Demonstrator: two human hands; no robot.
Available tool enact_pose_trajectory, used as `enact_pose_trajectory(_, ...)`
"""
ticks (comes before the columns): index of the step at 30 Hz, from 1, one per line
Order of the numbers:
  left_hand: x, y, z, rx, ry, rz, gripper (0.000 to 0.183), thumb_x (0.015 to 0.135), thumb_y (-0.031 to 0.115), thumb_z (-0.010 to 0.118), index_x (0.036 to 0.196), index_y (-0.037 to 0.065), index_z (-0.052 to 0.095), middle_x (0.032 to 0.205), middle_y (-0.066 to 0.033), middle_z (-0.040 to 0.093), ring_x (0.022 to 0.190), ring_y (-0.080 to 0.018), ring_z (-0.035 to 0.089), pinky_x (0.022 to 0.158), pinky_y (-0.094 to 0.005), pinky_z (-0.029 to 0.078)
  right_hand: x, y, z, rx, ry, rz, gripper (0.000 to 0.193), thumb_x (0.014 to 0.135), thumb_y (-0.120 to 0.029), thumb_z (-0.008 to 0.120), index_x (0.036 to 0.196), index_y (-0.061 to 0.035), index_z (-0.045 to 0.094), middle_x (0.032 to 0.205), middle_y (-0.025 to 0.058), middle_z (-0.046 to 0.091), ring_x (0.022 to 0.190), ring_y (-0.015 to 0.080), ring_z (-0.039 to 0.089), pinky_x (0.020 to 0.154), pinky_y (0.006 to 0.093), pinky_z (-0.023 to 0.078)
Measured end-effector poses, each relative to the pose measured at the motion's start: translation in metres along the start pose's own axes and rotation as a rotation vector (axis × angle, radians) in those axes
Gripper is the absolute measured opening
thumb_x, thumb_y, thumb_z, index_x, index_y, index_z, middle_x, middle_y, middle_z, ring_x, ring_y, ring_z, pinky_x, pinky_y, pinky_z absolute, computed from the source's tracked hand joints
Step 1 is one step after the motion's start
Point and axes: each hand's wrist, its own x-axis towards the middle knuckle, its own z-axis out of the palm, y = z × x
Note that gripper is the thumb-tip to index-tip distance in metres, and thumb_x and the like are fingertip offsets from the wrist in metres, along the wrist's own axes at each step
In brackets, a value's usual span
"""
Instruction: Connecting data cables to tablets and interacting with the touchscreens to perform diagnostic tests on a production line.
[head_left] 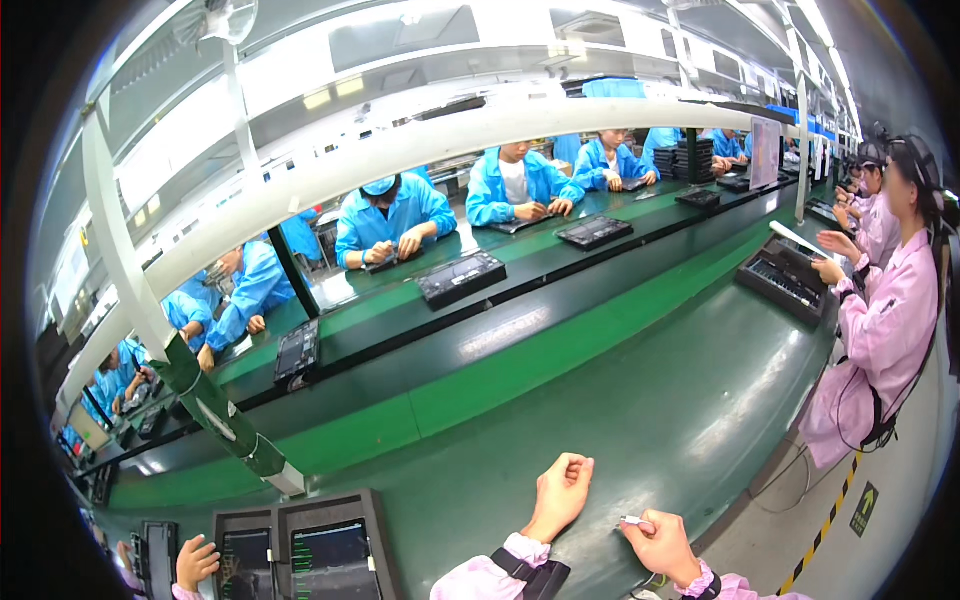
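My left hand (562, 492) is loosely closed above the green worktop (480, 490), its fingers curled in, and nothing shows between them. To its right, my right hand (662, 546) pinches a small white plug (634, 521) with a pale metal tip, pointing left. Part of a thin cable shows below that hand. Both wrists wear black bands over pink cuffs. Left of my hands, a black foam tray (378, 530) holds flat dark-screened devices (332, 562). A co-worker's open hand (197, 564) is beside the tray's left edge.
Beyond the worktop runs a conveyor line carrying open black device housings (462, 279). People in blue work along its far side. A white-and-green post (225, 420) rises at left. At right, a person in pink (885, 300) sits by a black tray (775, 285).
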Motion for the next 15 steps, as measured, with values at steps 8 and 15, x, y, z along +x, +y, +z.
enact_pose_trajectory(8,-0.002,0.010,-0.004,0.067,-0.005,0.075,0.018,0.086,0.017,0.063,0.088,0.000,0.060,0.069,-0.0033,0.061,0.062,-0.0064,0.055,0.059,-0.0218,0.048,0.004,0.006,0.004,-0.079,0.014,-0.038,0.042,0.077,-0.011,0.069,0.054,-0.0032,0.036,0.044,0.0073,0.038,0.045,0.0075,0.032,0.040,0.0281,0.032)
enact_pose_trajectory(15,-0.002,0.005,-0.008,0.007,0.022,0.046,0.017,0.088,0.017,0.061,0.089,0.000,0.059,0.070,-0.0037,0.060,0.063,-0.0086,0.056,0.060,-0.0238,0.048,0.000,-0.002,0.007,-0.059,0.023,-0.037,0.043,0.077,-0.011,0.070,0.054,-0.0032,0.035,0.045,0.0043,0.036,0.047,0.0065,0.031,0.040,0.0278,0.029)
